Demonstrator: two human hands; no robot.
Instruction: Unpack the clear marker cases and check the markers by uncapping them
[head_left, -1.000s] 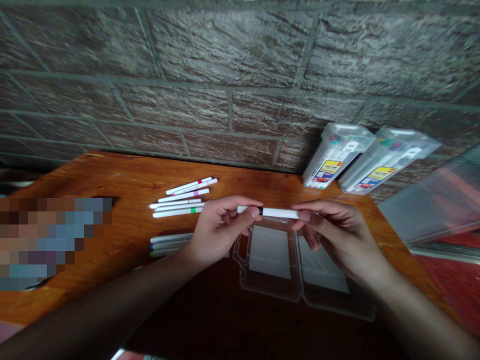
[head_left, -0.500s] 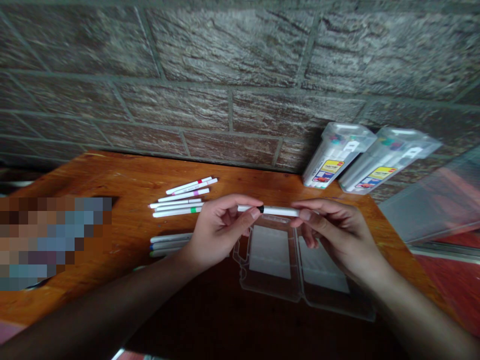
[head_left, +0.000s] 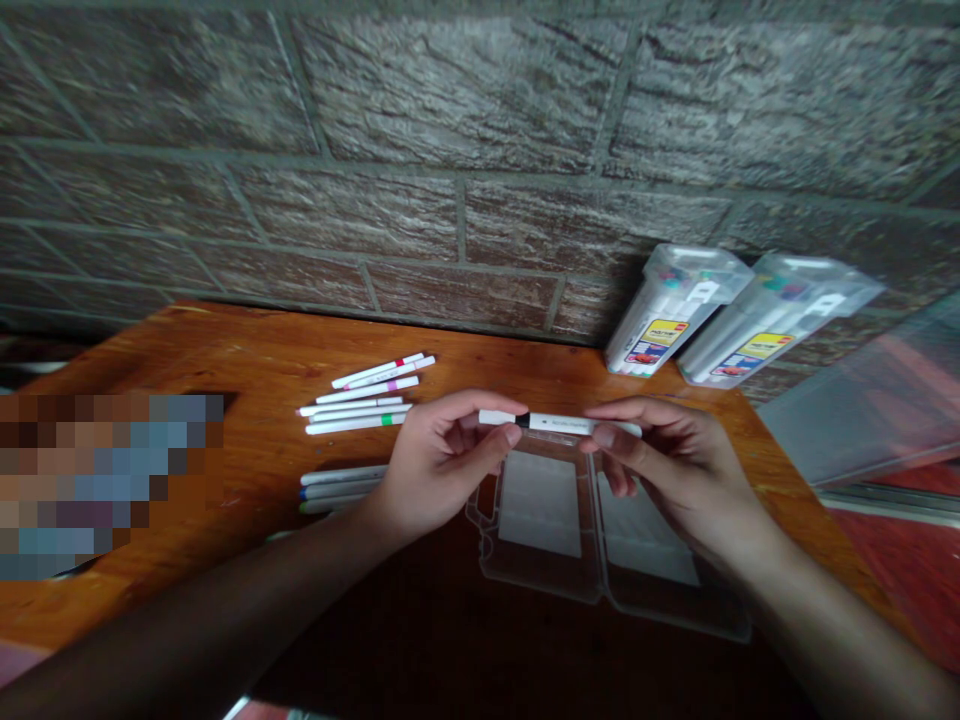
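Note:
A white marker pen point(head_left: 559, 423) with a black band is held level between both hands, above an open clear plastic case point(head_left: 592, 530). My left hand point(head_left: 439, 460) pinches the pen's left end, at the cap, between thumb and fingers. My right hand point(head_left: 667, 470) pinches the pen's right end. On the table to the left of my left hand lie several white pens point(head_left: 364, 400) with coloured bands, and three more pens point(head_left: 337, 490) partly hidden behind my left wrist.
The wooden table point(head_left: 247, 360) stands against a brick wall point(head_left: 450, 150). Two closed clear pen boxes point(head_left: 679, 310), with yellow labels, lean at the back right. A clear sheet point(head_left: 862, 410) lies at the right edge. A blurred patch covers the left.
The pen has shifted a little to the right between my fingers, and more of its left end shows beyond the black band. Both hands stay in place.

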